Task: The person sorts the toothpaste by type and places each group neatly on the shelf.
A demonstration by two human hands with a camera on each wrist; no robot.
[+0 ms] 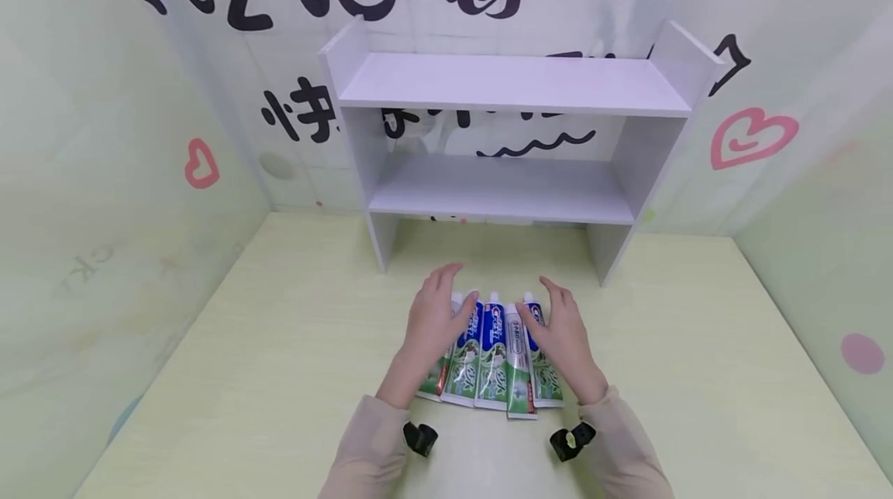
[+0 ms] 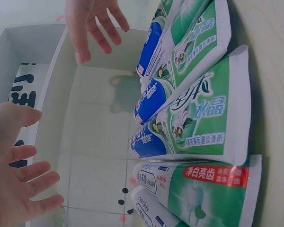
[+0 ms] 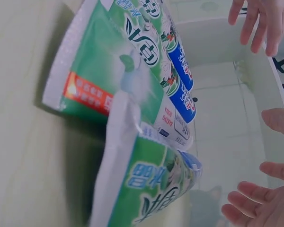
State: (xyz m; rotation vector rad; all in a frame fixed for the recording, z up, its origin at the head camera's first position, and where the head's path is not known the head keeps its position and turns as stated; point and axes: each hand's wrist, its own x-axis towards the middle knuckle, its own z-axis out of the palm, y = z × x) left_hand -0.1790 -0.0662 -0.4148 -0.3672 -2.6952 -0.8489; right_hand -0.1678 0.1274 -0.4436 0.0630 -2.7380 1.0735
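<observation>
Several toothpaste tubes lie side by side on the table, caps toward the shelf. Blue-and-green ones include the middle tube and the rightmost tube; a white-and-green tube lies between them. My left hand is over the left end of the row, partly covering a green tube with a red patch. Over the right end is my right hand. Fingers of the left hand are spread, holding nothing. The right hand also has extended fingers and holds nothing.
A white two-level shelf stands on the table just behind the tubes. Printed walls enclose the table at the back and both sides. A black band device is on each wrist.
</observation>
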